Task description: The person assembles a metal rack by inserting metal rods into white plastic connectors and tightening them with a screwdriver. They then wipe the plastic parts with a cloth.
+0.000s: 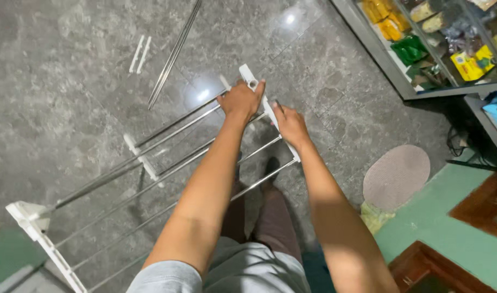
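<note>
A rack frame of several thin metal rods between two white plastic side bars lies low over the grey floor. My left hand grips the far white side bar near its upper end. My right hand is closed on the same bar lower down, where rods enter it. The near white side bar sits at the lower left. A short white connector piece holds two upper rods midway. My legs show beneath the rods.
Loose metal rods and two small white pieces lie on the floor beyond the frame. A glass display cabinet with packaged goods stands at the upper right. A round grey mat and a green step are to the right.
</note>
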